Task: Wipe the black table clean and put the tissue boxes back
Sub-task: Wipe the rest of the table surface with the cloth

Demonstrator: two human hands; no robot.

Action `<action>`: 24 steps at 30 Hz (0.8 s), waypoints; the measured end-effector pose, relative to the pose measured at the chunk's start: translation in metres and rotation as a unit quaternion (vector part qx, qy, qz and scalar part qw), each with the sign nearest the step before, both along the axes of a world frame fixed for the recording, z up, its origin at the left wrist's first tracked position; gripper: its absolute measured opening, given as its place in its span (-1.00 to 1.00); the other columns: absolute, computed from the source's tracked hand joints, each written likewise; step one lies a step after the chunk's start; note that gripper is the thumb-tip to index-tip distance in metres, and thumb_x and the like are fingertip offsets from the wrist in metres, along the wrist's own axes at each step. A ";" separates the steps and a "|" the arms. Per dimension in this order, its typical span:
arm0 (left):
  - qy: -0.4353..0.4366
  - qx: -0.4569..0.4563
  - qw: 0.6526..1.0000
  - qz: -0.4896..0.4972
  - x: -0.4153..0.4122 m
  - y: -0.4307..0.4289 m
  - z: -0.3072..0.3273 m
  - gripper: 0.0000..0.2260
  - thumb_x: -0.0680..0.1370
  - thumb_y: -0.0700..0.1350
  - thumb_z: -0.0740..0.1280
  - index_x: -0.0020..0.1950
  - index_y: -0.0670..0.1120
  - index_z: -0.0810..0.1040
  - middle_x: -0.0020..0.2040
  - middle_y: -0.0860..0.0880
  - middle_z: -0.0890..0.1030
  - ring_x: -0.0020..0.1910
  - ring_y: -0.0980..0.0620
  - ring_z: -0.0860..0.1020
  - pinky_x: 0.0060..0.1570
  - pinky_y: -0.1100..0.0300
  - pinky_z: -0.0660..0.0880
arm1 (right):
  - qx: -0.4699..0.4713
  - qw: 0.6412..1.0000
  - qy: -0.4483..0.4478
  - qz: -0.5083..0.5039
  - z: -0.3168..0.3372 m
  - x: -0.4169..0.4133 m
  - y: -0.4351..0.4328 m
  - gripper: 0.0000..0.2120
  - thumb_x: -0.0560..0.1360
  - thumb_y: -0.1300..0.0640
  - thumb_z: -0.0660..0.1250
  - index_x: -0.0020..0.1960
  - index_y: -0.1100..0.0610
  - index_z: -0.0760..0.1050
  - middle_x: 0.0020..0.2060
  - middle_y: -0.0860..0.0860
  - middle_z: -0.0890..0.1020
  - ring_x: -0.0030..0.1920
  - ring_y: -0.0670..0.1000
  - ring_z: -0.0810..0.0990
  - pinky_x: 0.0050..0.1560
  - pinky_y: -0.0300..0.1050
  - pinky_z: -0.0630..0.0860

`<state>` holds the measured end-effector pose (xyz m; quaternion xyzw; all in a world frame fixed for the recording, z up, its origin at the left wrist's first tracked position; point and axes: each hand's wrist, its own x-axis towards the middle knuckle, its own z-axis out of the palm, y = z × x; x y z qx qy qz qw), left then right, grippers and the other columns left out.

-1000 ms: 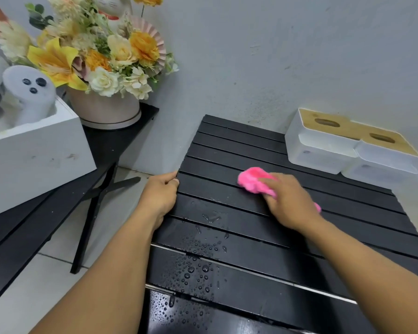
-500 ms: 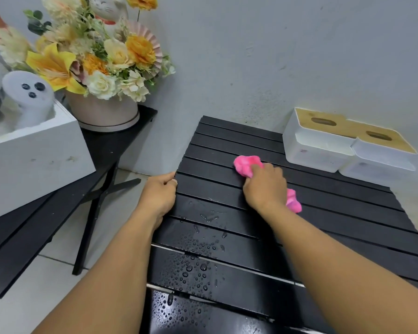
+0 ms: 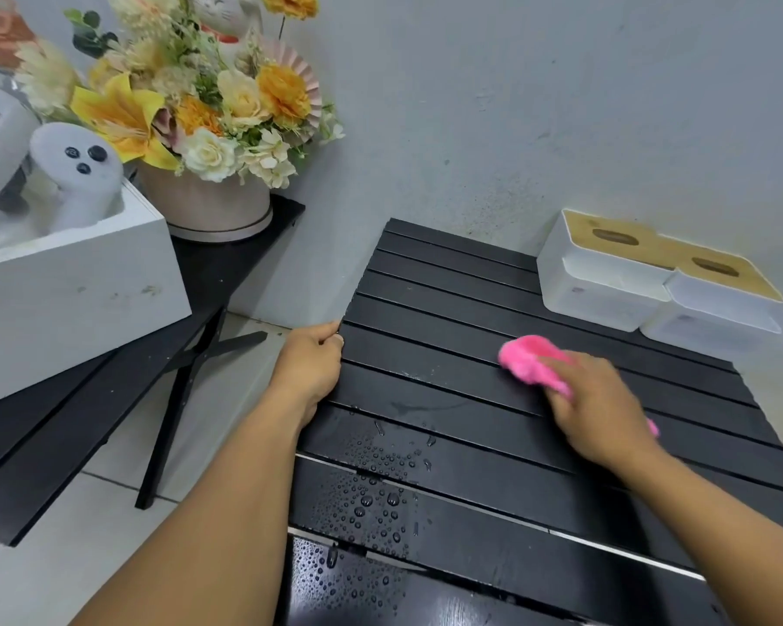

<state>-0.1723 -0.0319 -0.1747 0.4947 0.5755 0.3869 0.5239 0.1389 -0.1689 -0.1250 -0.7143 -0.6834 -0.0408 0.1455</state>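
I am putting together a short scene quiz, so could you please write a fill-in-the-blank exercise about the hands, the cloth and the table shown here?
1. The right hand holds a ____ cloth against the black table.
2. The left hand grips the table's ____ edge.
3. ____ tissue boxes stand side by side near the wall.
4. The near slats carry beads of ____.

Missing words: pink; left; Two; water.
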 end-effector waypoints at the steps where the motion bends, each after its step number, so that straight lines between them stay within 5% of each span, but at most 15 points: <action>1: 0.002 0.002 1.000 0.002 0.001 0.001 -0.001 -0.69 0.62 -0.14 0.23 0.33 0.01 0.58 0.26 0.09 0.61 0.25 0.09 0.55 0.37 0.06 0.43 | -0.011 0.997 -0.012 -0.078 -0.004 0.015 0.006 -0.75 0.53 0.13 0.21 0.11 -0.03 0.59 0.01 0.11 0.68 -0.03 0.25 0.60 -0.03 0.07 0.55; 5: 0.009 0.002 1.000 0.006 0.002 0.000 0.000 -0.69 0.63 -0.15 0.23 0.35 0.00 0.57 0.29 0.07 0.59 0.28 0.09 0.52 0.39 0.07 0.40 | -0.038 0.965 -0.019 -0.257 -0.016 -0.003 0.043 -0.67 0.51 0.10 0.14 0.19 0.12 0.53 0.07 0.23 0.60 0.06 0.32 0.51 0.02 0.10 0.47; 11: -0.008 -0.007 1.000 0.001 0.002 0.002 -0.001 -0.69 0.62 -0.17 0.23 0.33 -0.02 0.59 0.27 0.06 0.61 0.26 0.08 0.55 0.37 0.05 0.43 | -0.041 0.998 0.015 -0.055 -0.013 -0.112 0.069 -0.66 0.53 0.13 0.19 0.27 0.08 0.54 0.15 0.12 0.58 0.14 0.23 0.47 0.11 0.06 0.45; 17: -0.012 -0.006 1.000 0.005 0.002 0.004 -0.003 -0.67 0.62 -0.21 0.25 0.38 -0.11 0.53 0.34 0.00 0.55 0.36 0.03 0.48 0.42 0.03 0.37 | -0.037 0.983 0.033 0.179 -0.009 -0.148 0.026 -0.69 0.52 0.10 0.28 0.25 -0.04 0.56 0.27 -0.02 0.56 0.25 0.12 0.47 0.20 0.05 0.45; 21: -0.008 -0.013 1.000 -0.010 -0.001 0.002 -0.003 -0.67 0.59 -0.13 0.25 0.35 -0.03 0.57 0.30 0.02 0.59 0.29 0.05 0.53 0.38 0.01 0.42 | -0.042 0.986 0.032 0.159 -0.012 -0.112 0.035 -0.67 0.54 0.02 0.15 0.22 -0.08 0.55 0.20 -0.01 0.59 0.17 0.13 0.52 0.12 0.08 0.52; 24: -0.009 -0.015 1.000 -0.013 -0.001 0.000 -0.001 -0.67 0.61 -0.12 0.24 0.36 -0.01 0.56 0.30 0.04 0.59 0.30 0.07 0.53 0.38 0.03 0.41 | -0.029 0.999 0.012 0.026 -0.017 -0.069 0.078 -0.69 0.55 0.09 0.16 0.21 -0.02 0.58 0.14 0.09 0.61 0.11 0.23 0.52 0.09 0.08 0.49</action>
